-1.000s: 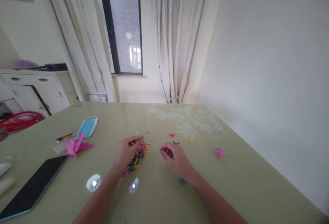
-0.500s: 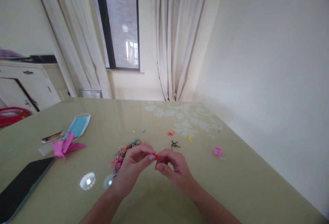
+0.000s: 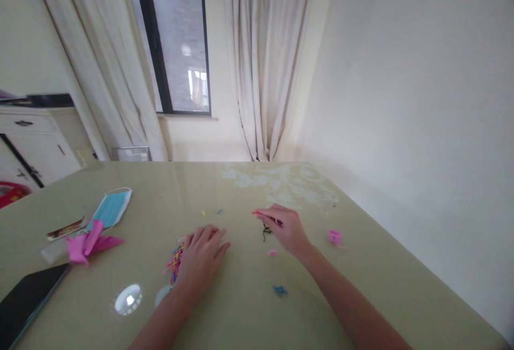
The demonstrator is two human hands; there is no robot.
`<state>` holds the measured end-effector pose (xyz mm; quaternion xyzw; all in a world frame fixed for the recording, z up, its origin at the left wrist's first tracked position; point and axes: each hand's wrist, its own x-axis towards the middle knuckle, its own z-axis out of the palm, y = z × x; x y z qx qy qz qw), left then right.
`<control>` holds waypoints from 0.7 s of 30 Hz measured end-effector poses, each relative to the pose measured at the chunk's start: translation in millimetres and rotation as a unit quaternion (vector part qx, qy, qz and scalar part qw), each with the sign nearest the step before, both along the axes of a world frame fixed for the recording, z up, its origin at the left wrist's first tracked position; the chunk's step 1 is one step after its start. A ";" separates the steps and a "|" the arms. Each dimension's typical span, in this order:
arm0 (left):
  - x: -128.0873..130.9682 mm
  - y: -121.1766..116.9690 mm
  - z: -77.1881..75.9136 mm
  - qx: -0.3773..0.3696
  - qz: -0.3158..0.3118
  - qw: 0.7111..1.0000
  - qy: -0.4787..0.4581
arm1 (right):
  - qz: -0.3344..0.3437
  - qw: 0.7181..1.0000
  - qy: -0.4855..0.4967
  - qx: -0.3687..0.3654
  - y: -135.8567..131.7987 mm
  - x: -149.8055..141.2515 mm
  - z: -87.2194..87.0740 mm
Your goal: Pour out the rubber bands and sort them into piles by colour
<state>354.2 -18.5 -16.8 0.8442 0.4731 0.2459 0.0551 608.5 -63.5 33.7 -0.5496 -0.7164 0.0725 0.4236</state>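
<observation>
The multicoloured bands (image 3: 175,263) lay in a loose pile on the pale green table (image 3: 233,318), in the head view, partly covered by the left hand (image 3: 203,256). That hand was released, palm down, its fingers slightly spread over the pile's right side. The right hand (image 3: 256,213) was pinching a small red band (image 3: 257,212) between thumb and fingertips, just above the table. Black bands (image 3: 266,230) lay close beneath it, with a small pink piece (image 3: 272,252) and a few blue bands (image 3: 280,289) nearer the person. A pink bundle (image 3: 334,237) sat farther right. Beyond the left hand were a tiny yellow piece (image 3: 203,213) and a tiny blue piece (image 3: 219,211). At the left, a pink folded item (image 3: 88,243) rested against a blue face mask (image 3: 111,208), with a black flat device (image 3: 32,296) nearer the person. A window (image 3: 179,34) and curtains (image 3: 269,61) stood behind the table.
</observation>
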 end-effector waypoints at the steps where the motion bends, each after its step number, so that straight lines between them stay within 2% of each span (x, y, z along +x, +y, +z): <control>1: 1.4 1.5 -2.3 0.012 0.006 0.999 0.045 | -0.029 0.996 -0.070 -0.049 10.9 8.7 2.5; 3: 5.0 3.6 -3.8 0.023 0.007 0.994 0.107 | -0.100 0.965 -0.194 -0.147 30.4 21.2 2.9; 5: 8.3 5.2 -2.8 0.020 0.002 0.990 0.136 | -0.138 0.948 -0.222 -0.182 44.6 26.5 -4.1; 10: 9.2 8.5 -1.7 -0.002 -0.001 0.991 0.131 | -0.173 0.933 -0.235 -0.211 56.1 23.5 -32.0; 13: 8.0 9.6 -3.5 -0.007 0.008 0.993 0.120 | -0.176 0.930 -0.239 -0.218 56.9 22.2 -39.4; 17: 7.7 11.0 -5.3 -0.002 0.012 0.993 0.120 | -0.174 0.934 -0.233 -0.209 58.2 22.4 -36.6; 21: 6.7 11.2 -4.3 -0.003 0.017 0.995 0.099 | -0.166 0.943 -0.218 -0.188 56.1 19.6 -23.0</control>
